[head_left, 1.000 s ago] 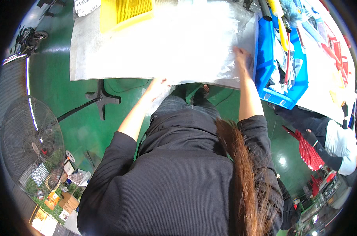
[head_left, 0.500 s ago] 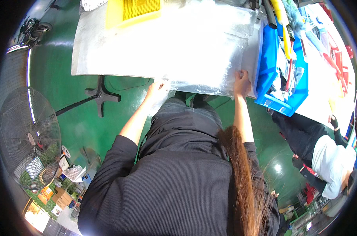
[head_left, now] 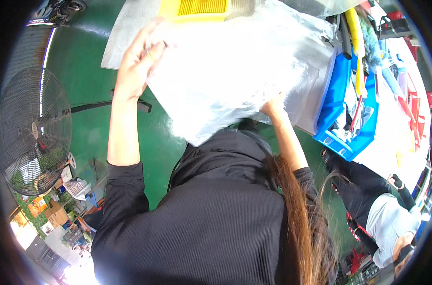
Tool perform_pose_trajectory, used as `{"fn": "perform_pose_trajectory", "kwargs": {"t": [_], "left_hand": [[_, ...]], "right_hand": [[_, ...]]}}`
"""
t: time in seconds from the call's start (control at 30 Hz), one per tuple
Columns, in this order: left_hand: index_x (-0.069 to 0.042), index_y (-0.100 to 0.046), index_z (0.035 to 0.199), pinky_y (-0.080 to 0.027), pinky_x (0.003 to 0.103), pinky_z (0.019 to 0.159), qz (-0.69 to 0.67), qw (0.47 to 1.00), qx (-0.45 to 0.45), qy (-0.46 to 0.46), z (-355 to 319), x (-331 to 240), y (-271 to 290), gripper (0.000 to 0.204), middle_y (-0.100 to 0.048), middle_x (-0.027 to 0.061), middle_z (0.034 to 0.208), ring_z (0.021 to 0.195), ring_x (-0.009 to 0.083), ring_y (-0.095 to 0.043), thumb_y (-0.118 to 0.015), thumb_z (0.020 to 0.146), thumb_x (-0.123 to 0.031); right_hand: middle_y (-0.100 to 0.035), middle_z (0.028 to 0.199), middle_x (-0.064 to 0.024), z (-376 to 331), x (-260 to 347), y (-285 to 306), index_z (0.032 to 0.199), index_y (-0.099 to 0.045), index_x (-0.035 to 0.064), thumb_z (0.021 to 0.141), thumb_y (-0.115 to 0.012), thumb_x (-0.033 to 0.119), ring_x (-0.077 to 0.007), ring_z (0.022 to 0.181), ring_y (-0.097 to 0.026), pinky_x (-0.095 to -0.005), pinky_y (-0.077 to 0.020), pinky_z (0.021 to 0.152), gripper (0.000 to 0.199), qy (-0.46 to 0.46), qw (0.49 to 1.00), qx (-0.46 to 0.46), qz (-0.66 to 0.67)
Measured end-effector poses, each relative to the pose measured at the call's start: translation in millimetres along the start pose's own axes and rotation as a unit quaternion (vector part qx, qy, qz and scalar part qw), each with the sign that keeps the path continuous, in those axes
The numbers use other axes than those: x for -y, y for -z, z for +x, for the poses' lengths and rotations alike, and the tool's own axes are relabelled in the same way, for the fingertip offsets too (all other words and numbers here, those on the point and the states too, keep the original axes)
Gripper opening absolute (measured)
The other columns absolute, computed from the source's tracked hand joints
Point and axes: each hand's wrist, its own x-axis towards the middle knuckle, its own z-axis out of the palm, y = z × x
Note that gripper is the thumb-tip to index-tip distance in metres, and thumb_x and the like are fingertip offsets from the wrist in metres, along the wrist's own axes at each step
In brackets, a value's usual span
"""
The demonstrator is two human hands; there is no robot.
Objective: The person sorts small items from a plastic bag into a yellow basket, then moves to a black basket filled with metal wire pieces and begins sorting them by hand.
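A large clear plastic bag point(head_left: 211, 80), washed out by glare, spreads over the near part of the table. Its lower left corner hangs past the table edge, in front of my lap. Raised at the bag's left side is my left hand point(head_left: 136, 69), thumb and fingers closing on the film. My right hand point(head_left: 274, 105) is at the bag's near right part, where creases gather. Film and glare cover most of its fingers, which look closed on the plastic.
A yellow basket point(head_left: 201, 18) stands at the far side of the white table point(head_left: 116, 45). At right is a blue bin point(head_left: 334, 97) with mixed items, beside yellow-handled tools point(head_left: 354, 33). A fan point(head_left: 34, 128) stands at left. Another person point(head_left: 387, 213) works at lower right.
My left hand has risen from the near table edge to the far left, lifting the bag's left side. My right hand has moved slightly left and nearer. The view has shifted a little.
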Motion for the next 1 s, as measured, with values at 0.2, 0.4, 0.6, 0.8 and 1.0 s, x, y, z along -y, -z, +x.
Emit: {"fn": "perform_pose_trajectory", "kwargs": {"t": [0.2,0.4,0.6,0.8,1.0], "left_hand": [[-0.004,-0.05,0.118,-0.052,0.028,0.07,-0.385,0.906,0.146,0.096,75,66,-5,0.036,-0.06,0.0078,0.102,0.084,0.0147,-0.061,-0.055,0.085,-0.018],[-0.003,-0.056,0.109,-0.047,0.035,0.085,-0.428,0.823,0.038,0.371,32,134,-148,0.028,-0.061,0.0112,0.101,0.094,0.019,-0.059,-0.051,0.086,-0.017],[-0.001,-0.052,0.111,-0.047,0.032,0.083,-0.372,0.836,0.145,0.377,13,160,-198,0.029,-0.059,0.0108,0.101,0.092,0.0212,-0.058,-0.048,0.089,-0.019],[-0.006,-0.055,0.108,-0.047,0.027,0.075,0.013,0.964,-0.001,0.267,39,268,-151,0.028,-0.059,0.0082,0.1,0.086,0.0147,-0.057,-0.043,0.093,-0.027],[-0.005,-0.053,0.113,-0.046,0.027,0.077,-0.075,0.974,-0.039,0.209,36,290,-137,0.032,-0.058,0.0062,0.104,0.09,0.0127,-0.055,-0.042,0.093,-0.028]], "right_hand": [[-0.038,0.129,-0.0123,4,-15,2,0.126,-0.043,0.0161,0.07,-0.063,0.024,-0.0304,0.124,-0.028,-0.0577,-0.0233,0.094,0.06,-0.013,1.0,-0.003,0.022],[-0.045,0.123,-0.0136,3,-16,-1,0.123,-0.046,0.0139,0.068,-0.064,0.023,-0.0309,0.119,-0.036,-0.0502,-0.0277,0.094,0.058,-0.03,0.999,-0.004,0.042],[-0.051,0.116,-0.015,-10,-3,-2,0.12,-0.05,0.0116,0.067,-0.065,0.021,-0.0313,0.113,-0.043,-0.0428,-0.0321,0.095,0.055,-0.07,0.995,-0.014,0.071],[-0.052,0.117,-0.0173,-37,16,40,0.12,-0.048,0.0058,0.064,-0.069,0.022,-0.032,0.112,-0.046,-0.0393,-0.0349,0.096,0.062,0.008,0.99,-0.064,0.124],[-0.052,0.117,-0.0144,-78,-10,11,0.119,-0.048,0.0028,0.074,-0.066,0.025,-0.0293,0.105,-0.049,-0.0424,-0.0385,0.088,0.053,-0.139,0.618,0.005,0.774]]}}
